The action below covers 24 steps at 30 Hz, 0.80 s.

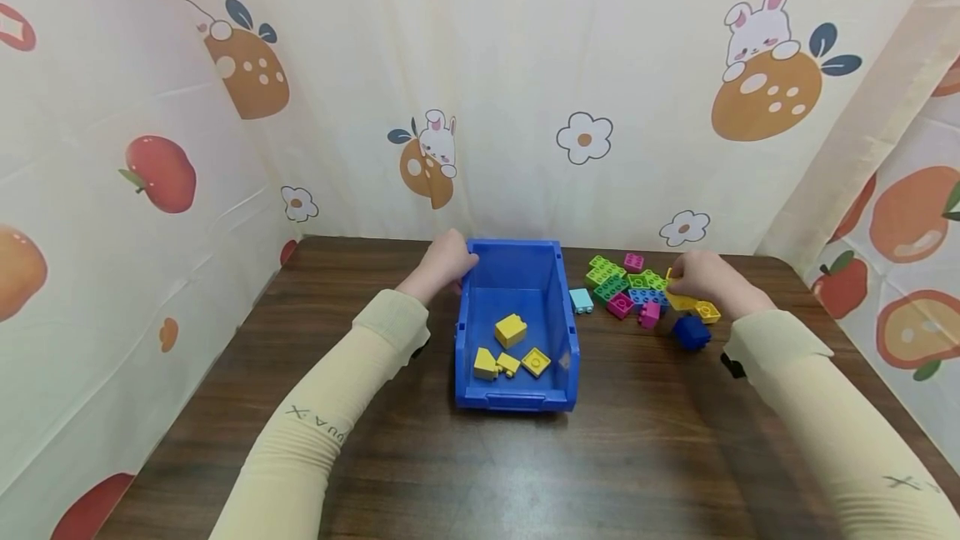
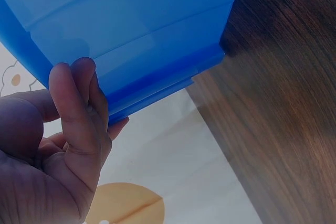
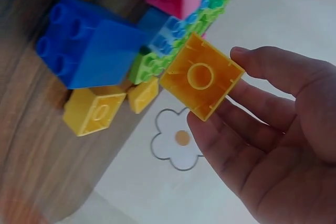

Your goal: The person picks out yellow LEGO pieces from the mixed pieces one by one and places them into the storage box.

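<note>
A blue plastic bin [image 1: 517, 399] stands on the table with several yellow bricks [image 1: 511, 330] lying in it. My left hand [image 1: 447, 259] grips the bin's rim near its back left corner, and the left wrist view shows its fingers [image 2: 71, 103] against the blue wall. Over the pile at the right, my right hand [image 1: 703, 275] pinches a yellow brick [image 3: 201, 76] between thumb and fingers, its hollow underside facing the right wrist camera. Below that hand lie another yellow brick [image 3: 94, 109] and a dark blue brick [image 3: 86, 43].
Green bricks [image 1: 604, 272], pink bricks [image 1: 620, 305] and a blue brick [image 1: 648, 297] lie close together right of the bin. A light blue brick [image 1: 581, 300] sits near the bin's right wall. Behind the wooden table [image 1: 360, 457] hangs a printed curtain [image 1: 510, 107].
</note>
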{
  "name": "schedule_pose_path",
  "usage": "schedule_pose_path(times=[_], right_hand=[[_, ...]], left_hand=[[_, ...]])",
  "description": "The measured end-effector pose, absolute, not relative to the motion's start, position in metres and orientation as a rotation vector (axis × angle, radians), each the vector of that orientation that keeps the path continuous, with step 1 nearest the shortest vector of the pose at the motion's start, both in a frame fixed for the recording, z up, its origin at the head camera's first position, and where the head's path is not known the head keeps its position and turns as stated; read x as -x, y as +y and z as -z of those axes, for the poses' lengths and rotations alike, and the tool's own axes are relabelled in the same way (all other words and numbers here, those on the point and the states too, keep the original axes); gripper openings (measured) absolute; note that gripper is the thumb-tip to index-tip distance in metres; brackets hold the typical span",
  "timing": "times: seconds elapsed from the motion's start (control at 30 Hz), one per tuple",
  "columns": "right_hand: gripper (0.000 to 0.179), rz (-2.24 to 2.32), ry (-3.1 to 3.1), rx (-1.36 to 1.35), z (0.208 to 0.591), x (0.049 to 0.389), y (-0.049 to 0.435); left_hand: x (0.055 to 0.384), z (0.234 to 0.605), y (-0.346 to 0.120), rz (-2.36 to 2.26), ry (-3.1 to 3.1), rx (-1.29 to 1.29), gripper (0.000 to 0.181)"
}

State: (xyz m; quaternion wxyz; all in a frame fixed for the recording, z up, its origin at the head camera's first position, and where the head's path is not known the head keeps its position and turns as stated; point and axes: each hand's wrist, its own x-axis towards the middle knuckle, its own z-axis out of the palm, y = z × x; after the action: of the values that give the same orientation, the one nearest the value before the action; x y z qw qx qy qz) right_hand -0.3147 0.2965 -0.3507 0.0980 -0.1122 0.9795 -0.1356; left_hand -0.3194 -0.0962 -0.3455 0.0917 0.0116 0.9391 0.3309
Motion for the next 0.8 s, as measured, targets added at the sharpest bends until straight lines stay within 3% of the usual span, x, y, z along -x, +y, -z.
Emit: schedule_pose_path(times=[0.8], right_hand=[[0.026, 0.486, 2.959, 0.516, 0.300, 0.302, 0.245]], left_hand=[[0.319, 0.344, -0.097, -0.969, 2.786, -0.021, 0.022]])
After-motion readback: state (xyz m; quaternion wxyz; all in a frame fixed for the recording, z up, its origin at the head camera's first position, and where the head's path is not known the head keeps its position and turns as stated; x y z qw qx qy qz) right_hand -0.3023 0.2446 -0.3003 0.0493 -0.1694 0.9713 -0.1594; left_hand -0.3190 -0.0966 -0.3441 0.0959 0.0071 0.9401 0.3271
